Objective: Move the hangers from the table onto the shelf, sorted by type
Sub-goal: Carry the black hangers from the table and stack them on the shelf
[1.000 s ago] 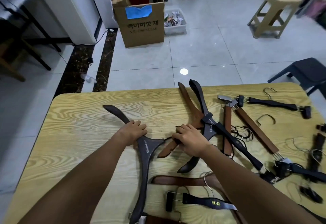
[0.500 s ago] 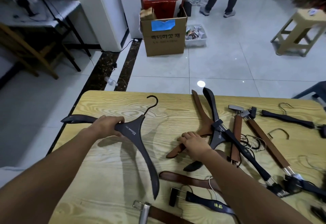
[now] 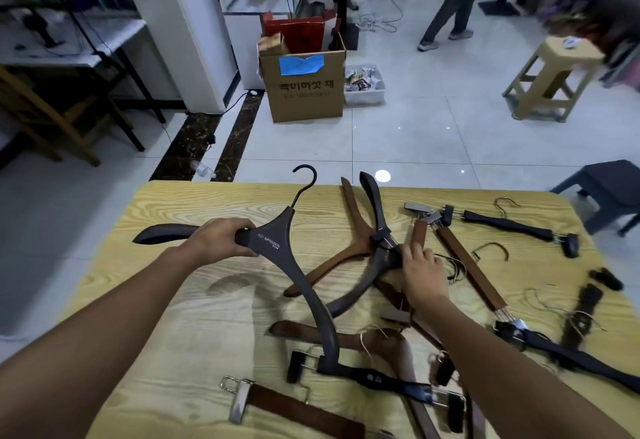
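Observation:
My left hand (image 3: 221, 239) grips one arm of a dark grey coat hanger (image 3: 277, 248) and holds it above the wooden table (image 3: 194, 317), hook pointing away from me. My right hand (image 3: 417, 264) rests on the neck of a second dark grey coat hanger (image 3: 372, 203) that lies crossed over a brown wooden coat hanger (image 3: 349, 217). Several clip hangers, brown (image 3: 469, 267) and black (image 3: 502, 222), lie scattered on the right half. Another brown coat hanger (image 3: 311, 331) lies near me. The shelf is hard to make out.
A cardboard box (image 3: 304, 89) and a white bin (image 3: 365, 87) stand on the tiled floor beyond the table. A beige stool (image 3: 550, 82) is at the back right, a dark chair (image 3: 609, 189) by the table's right corner. A person's legs (image 3: 450, 2) are far behind.
My left hand has lifted the dark grey hanger off the table and turned its hook away from me. My right hand slid right onto the crossed hangers' necks.

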Motion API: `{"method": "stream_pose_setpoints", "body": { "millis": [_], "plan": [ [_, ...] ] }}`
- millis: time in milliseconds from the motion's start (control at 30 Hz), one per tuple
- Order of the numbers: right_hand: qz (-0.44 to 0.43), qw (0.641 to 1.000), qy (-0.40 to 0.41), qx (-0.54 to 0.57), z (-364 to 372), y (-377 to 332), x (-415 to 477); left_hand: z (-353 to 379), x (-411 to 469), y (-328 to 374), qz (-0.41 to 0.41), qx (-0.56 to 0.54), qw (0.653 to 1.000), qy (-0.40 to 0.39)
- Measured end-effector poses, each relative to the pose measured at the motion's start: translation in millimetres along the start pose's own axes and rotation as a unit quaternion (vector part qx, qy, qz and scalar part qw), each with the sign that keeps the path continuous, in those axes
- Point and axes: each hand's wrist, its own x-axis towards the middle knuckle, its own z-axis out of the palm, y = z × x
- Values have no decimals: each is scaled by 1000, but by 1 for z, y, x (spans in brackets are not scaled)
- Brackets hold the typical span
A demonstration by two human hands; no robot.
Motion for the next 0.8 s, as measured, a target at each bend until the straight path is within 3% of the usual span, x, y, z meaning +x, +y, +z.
{"method": "stream_pose_setpoints", "body": {
  "millis": [100, 233, 567, 800],
  "plan": [
    [46, 997, -55, 17, 8, 23, -11, 12, 0, 19, 0, -12, 1000, 0],
    [34, 994, -95, 40, 9, 34, -13, 28, -1, 45, 4, -2, 1000, -6],
    [40, 997, -54, 38, 8, 60, -19, 38, -3, 90, 2, 21, 1000, 0],
    [132, 988, -34, 69, 1, 94, -21, 41, -5, 111, 0, 41, 999, 6]
  ]
}}
